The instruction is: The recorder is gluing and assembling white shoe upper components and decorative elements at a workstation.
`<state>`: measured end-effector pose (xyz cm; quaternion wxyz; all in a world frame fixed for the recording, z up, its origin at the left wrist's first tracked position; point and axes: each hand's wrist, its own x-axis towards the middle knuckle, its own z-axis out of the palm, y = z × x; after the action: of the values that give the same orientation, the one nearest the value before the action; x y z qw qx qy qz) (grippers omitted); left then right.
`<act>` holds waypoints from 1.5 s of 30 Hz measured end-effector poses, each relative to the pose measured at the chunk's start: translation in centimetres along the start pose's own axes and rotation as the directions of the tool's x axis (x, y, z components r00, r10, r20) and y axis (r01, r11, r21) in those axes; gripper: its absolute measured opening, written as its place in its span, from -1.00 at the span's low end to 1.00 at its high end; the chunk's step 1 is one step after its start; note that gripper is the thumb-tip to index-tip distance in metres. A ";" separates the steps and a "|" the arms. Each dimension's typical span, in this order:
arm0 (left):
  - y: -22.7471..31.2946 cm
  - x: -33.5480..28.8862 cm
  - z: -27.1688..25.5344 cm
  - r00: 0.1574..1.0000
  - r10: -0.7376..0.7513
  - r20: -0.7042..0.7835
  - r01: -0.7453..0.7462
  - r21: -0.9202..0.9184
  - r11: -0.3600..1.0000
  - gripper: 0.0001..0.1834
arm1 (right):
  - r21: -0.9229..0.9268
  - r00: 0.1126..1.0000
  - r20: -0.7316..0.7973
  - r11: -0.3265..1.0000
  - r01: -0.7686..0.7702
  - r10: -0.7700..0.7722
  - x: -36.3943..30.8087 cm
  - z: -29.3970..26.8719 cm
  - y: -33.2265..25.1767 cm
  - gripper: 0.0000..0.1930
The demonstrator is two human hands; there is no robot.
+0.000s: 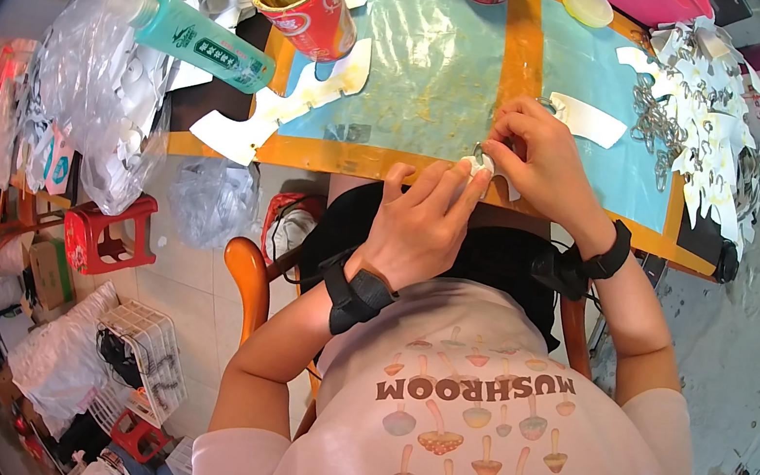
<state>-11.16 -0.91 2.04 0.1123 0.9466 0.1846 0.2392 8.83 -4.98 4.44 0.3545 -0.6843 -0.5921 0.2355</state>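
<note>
At the table's near edge, my left hand (424, 217) presses its fingertips on a small white piece (477, 165), most of it hidden under the fingers. My right hand (546, 156) pinches a small metal ring (478, 150) at that piece's upper end. Just beyond the right hand lies a white strip (590, 121) with another ring at its left end. Left of my hands, white cut-out strips (236, 135) with yellowish smears hang partly over the edge. Behind them stands a red paper tub (310, 16) of tan paste with a stick in it.
Metal rings (655, 121) lie heaped at the right, beside a pile of white pieces with rings (723, 141). A turquoise bottle (203, 42) lies on the left near plastic bags (99, 48). Blue sheeting edged with orange tape (522, 43) covers the table. A red stool (111, 232) stands below.
</note>
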 end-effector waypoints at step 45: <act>0.8 0.3 -0.6 0.996 -0.094 0.011 0.094 -0.049 0.994 -0.52 | 0.123 0.979 -0.201 0.992 -0.008 0.033 -2.8 1.4 -1.3 -0.88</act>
<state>-11.04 -1.42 2.90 0.1475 0.9349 0.2226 0.2338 6.47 -7.37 4.27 0.4515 -0.6878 -0.5305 0.2040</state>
